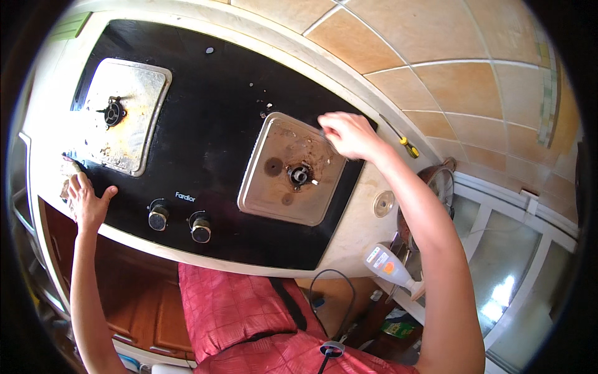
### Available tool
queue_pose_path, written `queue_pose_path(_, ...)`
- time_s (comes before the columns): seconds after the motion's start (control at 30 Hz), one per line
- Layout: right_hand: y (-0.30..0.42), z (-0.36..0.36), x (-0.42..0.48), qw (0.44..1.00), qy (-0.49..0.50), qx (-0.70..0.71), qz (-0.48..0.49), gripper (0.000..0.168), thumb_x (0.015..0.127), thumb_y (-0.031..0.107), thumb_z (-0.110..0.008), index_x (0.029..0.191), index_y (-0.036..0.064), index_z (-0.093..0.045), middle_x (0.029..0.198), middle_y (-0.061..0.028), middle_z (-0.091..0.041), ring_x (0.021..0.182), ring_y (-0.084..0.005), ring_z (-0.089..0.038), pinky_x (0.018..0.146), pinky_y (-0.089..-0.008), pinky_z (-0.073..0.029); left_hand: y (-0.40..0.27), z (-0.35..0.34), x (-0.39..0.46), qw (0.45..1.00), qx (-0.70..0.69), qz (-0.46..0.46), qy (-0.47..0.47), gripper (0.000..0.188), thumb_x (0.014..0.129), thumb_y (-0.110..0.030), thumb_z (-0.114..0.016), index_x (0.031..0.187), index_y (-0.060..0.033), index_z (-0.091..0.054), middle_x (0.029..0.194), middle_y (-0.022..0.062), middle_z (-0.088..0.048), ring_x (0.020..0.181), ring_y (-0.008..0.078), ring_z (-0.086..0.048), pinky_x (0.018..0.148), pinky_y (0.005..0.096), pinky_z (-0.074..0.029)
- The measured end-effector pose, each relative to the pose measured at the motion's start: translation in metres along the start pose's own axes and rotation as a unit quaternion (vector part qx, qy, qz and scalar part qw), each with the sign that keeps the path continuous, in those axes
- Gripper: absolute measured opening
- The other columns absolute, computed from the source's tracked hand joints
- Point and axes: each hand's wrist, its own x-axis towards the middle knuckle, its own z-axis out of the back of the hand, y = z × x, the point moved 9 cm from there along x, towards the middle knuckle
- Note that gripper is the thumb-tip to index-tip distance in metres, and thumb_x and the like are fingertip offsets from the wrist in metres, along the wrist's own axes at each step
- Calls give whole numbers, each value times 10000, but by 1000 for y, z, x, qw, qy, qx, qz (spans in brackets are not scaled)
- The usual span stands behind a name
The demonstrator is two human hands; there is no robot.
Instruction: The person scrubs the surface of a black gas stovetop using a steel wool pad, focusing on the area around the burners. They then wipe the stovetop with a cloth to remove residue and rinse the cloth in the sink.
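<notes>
A black built-in gas hob [210, 131] lies before me, its burner grates and caps off. My right hand [350, 134] is over the upper right edge of the right metal drip tray [289, 140], fingers curled and slightly blurred. Something small and dark shows beneath them, too unclear to name. Brown grime stains this tray around its bare burner [299, 174]. At the hob's front left corner rests my left hand [88, 201], thumb spread wide, fingertips against a brownish, washed-out thing. The left drip tray [135, 93], rust-spotted and lit by glare, surrounds another bare burner [113, 113].
Two control knobs [158, 218] stand at the hob's front. Crumbs [268, 105] lie behind the right tray. On the counter's right are a yellow-handled screwdriver [409, 147], a round burner part [383, 204], a pan [437, 187] and a pump bottle [390, 266]. Tiled wall [448, 89] rises behind.
</notes>
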Motion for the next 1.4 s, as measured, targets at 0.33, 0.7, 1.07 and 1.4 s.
queue_pose_path(0.33,50,8,57,988,-59,10,146,73,851,64,-583,818,69,-518,762,-150,-596,801,-379,-641,654,-479,-495,1,-8,9,1000,26,-11,-12,937,752,-692,-758,1273,25,-454,1250,228,-492,1219,444,-481,1020,565,-409)
queue_pose_path(0.7,59,12,63,986,-58,19,157,50,858,53,-596,848,58,-548,792,-152,-625,824,-372,-656,693,-476,-513,0,-6,9,998,32,22,44,1008,790,-643,-763,1439,36,-399,1419,265,-418,1354,456,-383,1114,573,-337)
queue_pose_path(1.07,43,2,33,995,-21,66,75,110,872,118,-668,875,68,-569,888,-90,-643,920,-297,-659,782,-436,-530,-14,11,3,998,29,34,55,1025,752,-694,-758,1392,37,-429,1399,250,-433,1317,435,-429,1064,557,-398)
queue_pose_path(1.4,147,-13,63,984,-108,11,141,37,869,88,-685,876,81,-649,911,-91,-688,967,-278,-672,820,-419,-568,-7,5,2,998,-21,42,50,1001,772,-700,-739,1384,35,-443,1420,251,-435,1325,432,-438,1057,563,-416)
